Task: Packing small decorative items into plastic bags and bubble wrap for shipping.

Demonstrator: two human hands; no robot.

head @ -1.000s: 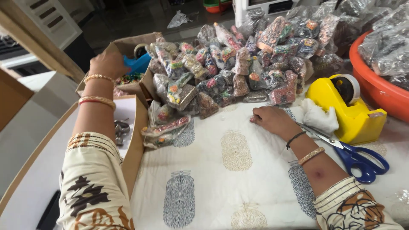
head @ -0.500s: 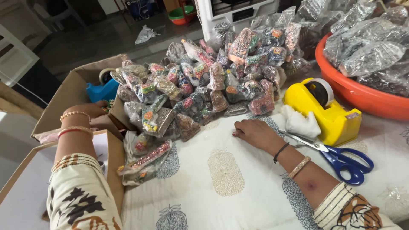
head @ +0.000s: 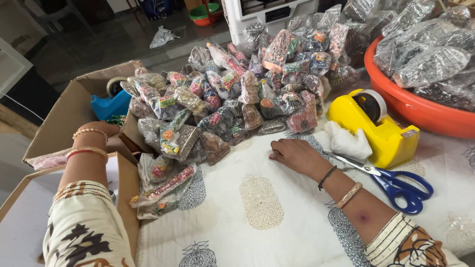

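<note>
Centrally, heaped clear multicoloured packets (head: 232, 99)

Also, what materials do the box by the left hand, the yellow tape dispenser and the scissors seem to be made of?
Box: brown cardboard, matte, with bent flaps. Dispenser: likely moulded plastic, smooth, slightly glossy yellow. Scissors: shiny blades, probably steel; blue handles look like plastic.

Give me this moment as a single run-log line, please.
left hand: inside cardboard box | right hand: flat on printed cloth | nearby: packet pile
</note>
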